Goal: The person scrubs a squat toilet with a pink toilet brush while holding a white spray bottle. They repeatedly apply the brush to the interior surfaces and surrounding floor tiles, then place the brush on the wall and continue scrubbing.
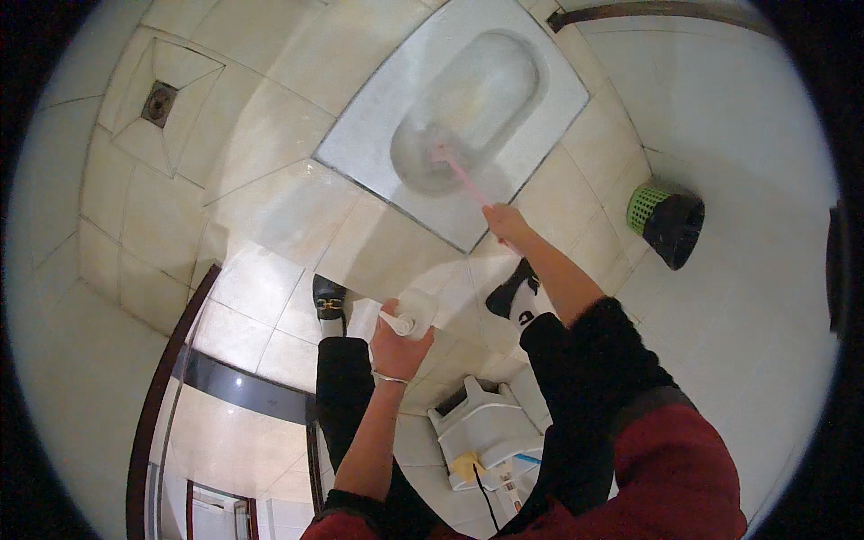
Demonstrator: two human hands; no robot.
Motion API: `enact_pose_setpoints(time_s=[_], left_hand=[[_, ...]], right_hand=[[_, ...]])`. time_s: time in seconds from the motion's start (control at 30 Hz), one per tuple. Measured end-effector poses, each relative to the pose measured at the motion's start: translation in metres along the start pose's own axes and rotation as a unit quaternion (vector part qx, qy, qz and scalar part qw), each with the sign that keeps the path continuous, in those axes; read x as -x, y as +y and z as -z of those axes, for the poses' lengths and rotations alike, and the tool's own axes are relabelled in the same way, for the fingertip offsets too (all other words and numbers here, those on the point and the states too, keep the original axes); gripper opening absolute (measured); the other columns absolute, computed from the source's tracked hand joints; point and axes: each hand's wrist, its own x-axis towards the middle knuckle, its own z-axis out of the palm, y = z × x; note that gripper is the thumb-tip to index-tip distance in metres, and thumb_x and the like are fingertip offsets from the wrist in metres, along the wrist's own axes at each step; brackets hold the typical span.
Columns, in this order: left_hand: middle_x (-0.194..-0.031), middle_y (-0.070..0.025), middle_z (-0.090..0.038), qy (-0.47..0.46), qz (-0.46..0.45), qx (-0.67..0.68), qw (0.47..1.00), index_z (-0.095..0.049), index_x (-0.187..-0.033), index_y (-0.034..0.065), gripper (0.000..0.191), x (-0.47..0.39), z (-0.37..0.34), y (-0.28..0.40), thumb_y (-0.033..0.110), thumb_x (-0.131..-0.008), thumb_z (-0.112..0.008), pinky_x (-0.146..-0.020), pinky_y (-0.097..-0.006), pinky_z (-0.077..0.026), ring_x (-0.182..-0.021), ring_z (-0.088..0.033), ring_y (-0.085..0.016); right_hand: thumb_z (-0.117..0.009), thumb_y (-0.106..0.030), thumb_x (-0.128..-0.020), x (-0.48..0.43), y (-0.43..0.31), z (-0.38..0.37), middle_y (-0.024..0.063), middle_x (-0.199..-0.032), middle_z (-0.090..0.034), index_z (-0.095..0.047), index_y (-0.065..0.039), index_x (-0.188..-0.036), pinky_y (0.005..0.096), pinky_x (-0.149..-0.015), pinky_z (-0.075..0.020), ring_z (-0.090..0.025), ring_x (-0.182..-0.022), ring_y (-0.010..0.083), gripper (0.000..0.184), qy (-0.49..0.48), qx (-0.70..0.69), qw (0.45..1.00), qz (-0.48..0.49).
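Observation:
My right hand [507, 226] grips the handle of a pink long-handled brush [470, 185]. The brush head rests in the near end of the bowl of a white squat toilet [547, 125] set in the tiled floor; its outline is slightly blurred. Closer to me, my left hand [399, 344] holds a whitish translucent pump bottle [417, 312] above the floor, with the pump top towards the camera. A bracelet is on my left wrist.
A green basket [644, 209] with a black bag stands by the right wall. The floor drain [160, 104] lies at upper left. Beneath me is a white plastic stool or shelf [482, 422] with small items. A dark-framed doorway [179, 337] is at lower left.

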Motion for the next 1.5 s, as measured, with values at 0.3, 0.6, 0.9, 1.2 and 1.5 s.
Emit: enact_pose_setpoints(time_s=[0.3,0.6,0.9,1.2,1.5], left_hand=[[-0.097,-0.0165,-0.056,-0.002,0.023,0.012,1.000,-0.045,-0.108,0.0044,0.062,-0.003,0.003,-0.002,0.021,-0.056,-0.075,-0.073,-0.0383,-0.047,-0.087,-0.056,-0.034],[-0.097,-0.0166,-0.055,0.007,0.019,0.024,1.000,-0.044,-0.109,0.0041,0.062,-0.008,0.011,-0.006,0.021,-0.056,-0.074,-0.074,-0.0391,-0.047,-0.088,-0.055,-0.034],[-0.095,-0.0166,-0.055,0.012,0.029,0.015,0.999,-0.044,-0.108,0.0043,0.061,-0.011,0.017,-0.002,0.022,-0.057,-0.073,-0.073,-0.0394,-0.046,-0.088,-0.055,-0.034],[-0.096,-0.0166,-0.055,0.027,0.017,-0.002,0.999,-0.045,-0.107,0.0036,0.060,-0.015,0.020,0.008,0.022,-0.057,-0.073,-0.074,-0.0381,-0.046,-0.088,-0.056,-0.033],[-0.096,-0.0166,-0.055,0.015,0.033,-0.006,0.999,-0.045,-0.108,0.0038,0.060,-0.012,0.013,-0.002,0.022,-0.057,-0.073,-0.075,-0.0383,-0.046,-0.089,-0.055,-0.033]], right_hand=[[-0.035,-0.040,-0.090,0.126,-0.034,-0.046,0.0148,-0.058,-0.053,-0.042,-0.004,-0.085,0.0444,-0.049,-0.0433,-0.055,-0.051,0.0306,0.037,-0.030,0.030,0.997,0.067],[-0.031,-0.043,-0.090,0.072,-0.059,-0.042,0.0246,-0.072,-0.057,-0.047,-0.003,-0.090,0.0526,-0.060,-0.0424,-0.055,-0.068,0.0431,0.044,0.088,0.101,0.979,0.156],[-0.035,-0.044,-0.089,0.063,-0.066,-0.029,0.0225,-0.074,-0.059,-0.049,-0.002,-0.086,0.0460,-0.060,-0.0464,-0.058,-0.069,0.0394,0.044,0.065,0.162,0.976,0.132],[-0.033,-0.045,-0.089,0.085,0.008,-0.039,0.0246,-0.071,-0.057,-0.049,-0.001,-0.085,0.0484,-0.056,-0.0445,-0.058,-0.067,0.0380,0.047,0.066,0.132,0.979,0.138],[-0.032,-0.042,-0.090,0.027,-0.030,-0.046,0.0082,-0.050,-0.048,-0.047,-0.004,-0.075,0.0344,-0.039,-0.0371,-0.047,-0.039,0.0194,0.045,-0.044,-0.062,0.997,-0.031]])
